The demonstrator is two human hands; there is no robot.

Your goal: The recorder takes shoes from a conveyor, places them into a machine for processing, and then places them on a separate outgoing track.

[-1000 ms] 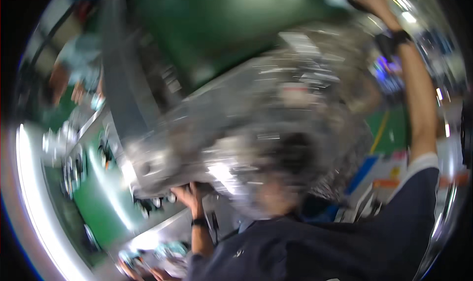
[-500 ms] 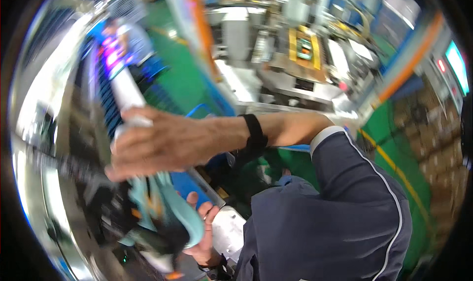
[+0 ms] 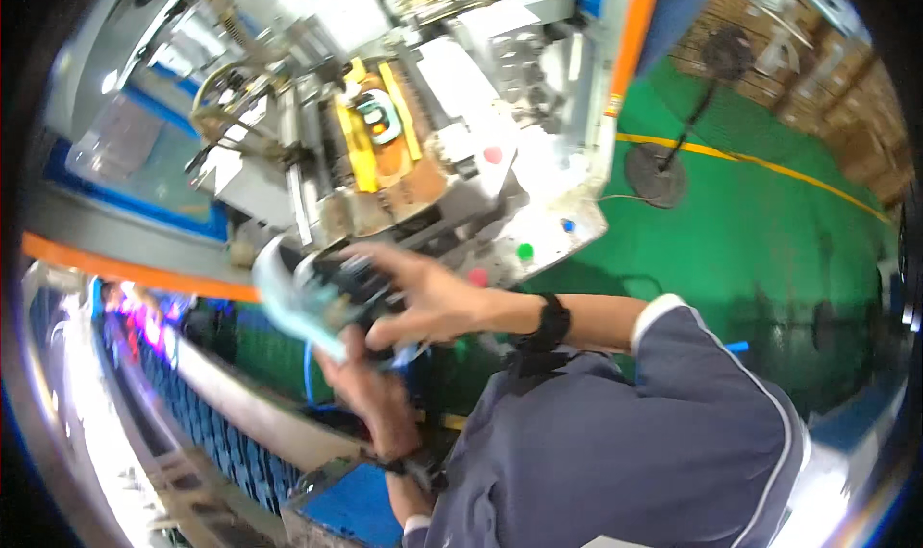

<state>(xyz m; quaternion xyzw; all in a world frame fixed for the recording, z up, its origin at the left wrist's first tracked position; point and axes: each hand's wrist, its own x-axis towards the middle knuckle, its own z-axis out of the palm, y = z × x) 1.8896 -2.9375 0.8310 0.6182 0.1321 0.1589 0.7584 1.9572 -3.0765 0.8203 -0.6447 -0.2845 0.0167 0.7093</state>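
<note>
Both hands hold a shoe with a pale teal sole (image 3: 281, 293) and a dark upper, raised just in front of a machine. My right hand (image 3: 428, 298) is closed around its dark part from the right. From below, my left hand (image 3: 370, 389) grips the near end. Motion blurs the shoe and the left fingers. Just beyond, between two yellow side pads (image 3: 411, 115) on the machine's brown bed, lies a small teal, black and orange shoe-like piece (image 3: 378, 117).
An orange-edged frame (image 3: 144, 274) borders the machine on the left; a blue-topped stand (image 3: 356, 500) and a conveyor (image 3: 226, 442) lie nearer. A fan (image 3: 659, 175) stands on the green floor to the right, with stacked cartons (image 3: 851, 149) behind.
My view has swung right, from the conveyor side to the machine. The shoe has come along, and my right hand, earlier stretched out above it to the left, now grips it.
</note>
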